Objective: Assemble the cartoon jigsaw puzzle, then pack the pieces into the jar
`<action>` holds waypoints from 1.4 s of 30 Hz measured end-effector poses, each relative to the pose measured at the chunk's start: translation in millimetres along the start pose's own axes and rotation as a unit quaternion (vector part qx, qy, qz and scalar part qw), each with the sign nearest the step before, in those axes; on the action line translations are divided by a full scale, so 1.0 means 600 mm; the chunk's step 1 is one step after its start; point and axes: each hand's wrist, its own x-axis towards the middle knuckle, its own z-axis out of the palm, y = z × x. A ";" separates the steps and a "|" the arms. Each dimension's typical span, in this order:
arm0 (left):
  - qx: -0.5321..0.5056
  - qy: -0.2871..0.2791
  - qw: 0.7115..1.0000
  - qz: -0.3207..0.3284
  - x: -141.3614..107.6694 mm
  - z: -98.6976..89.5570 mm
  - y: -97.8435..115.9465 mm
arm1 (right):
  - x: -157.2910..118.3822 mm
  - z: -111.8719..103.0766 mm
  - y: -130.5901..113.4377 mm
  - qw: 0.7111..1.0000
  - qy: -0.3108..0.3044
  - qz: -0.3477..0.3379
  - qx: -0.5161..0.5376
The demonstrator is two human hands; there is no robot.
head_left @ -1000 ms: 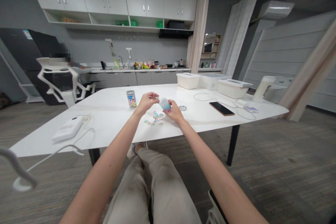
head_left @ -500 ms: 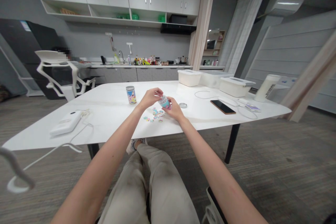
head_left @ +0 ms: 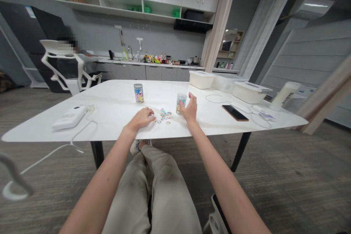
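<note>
A clear jar (head_left: 181, 98) with a colourful label stands upright on the white table, its top uncapped as far as I can see. My right hand (head_left: 191, 109) is beside its right side, fingers raised and apart, thumb at or very near the jar's wall. Small colourful puzzle pieces (head_left: 165, 113) lie in a loose heap left of the jar. At the left edge of that heap rests my left hand (head_left: 143, 117), low over the table, fingers loosely bent and apart; whether a fingertip touches a piece is unclear. A second, lidded jar (head_left: 139, 94) stands farther back to the left.
On the right of the table (head_left: 214, 126) lie a phone (head_left: 235, 112) and white cables. Lidded bins (head_left: 201, 79) and a pale bottle (head_left: 285, 95) stand behind. A white device (head_left: 70, 117) with a cord sits left. A person (head_left: 68, 49) is beyond the table, by a chair.
The jar, held between both hands before, now stands on the table. My right hand has loosened from it, and my left hand has come down to the pieces. The loose lid is out of sight.
</note>
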 end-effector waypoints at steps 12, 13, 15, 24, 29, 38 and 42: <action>-0.038 0.024 0.998 0.033 -0.021 0.001 0.024 | -0.071 0.012 -0.042 0.927 -0.362 -0.095 -0.011; -0.036 0.023 0.998 0.035 -0.022 0.001 0.024 | -0.073 0.012 -0.042 0.923 -0.373 -0.090 -0.018; -0.032 0.018 0.998 0.042 -0.022 0.001 0.026 | -0.074 0.011 -0.043 0.922 -0.377 -0.084 -0.022; -0.006 0.039 0.999 0.012 -0.022 0.009 0.026 | -0.065 0.016 -0.030 0.927 -0.364 -0.059 0.064; -0.002 0.048 0.999 0.001 -0.021 0.010 0.026 | -0.057 0.029 -0.026 0.933 -0.349 -0.027 0.083; 0.005 0.043 0.999 0.014 -0.016 0.012 0.021 | -0.051 0.043 -0.029 0.944 -0.320 -0.032 0.076; -0.013 0.026 0.999 0.029 -0.013 0.014 0.018 | -0.049 0.044 -0.025 0.942 -0.323 -0.019 0.090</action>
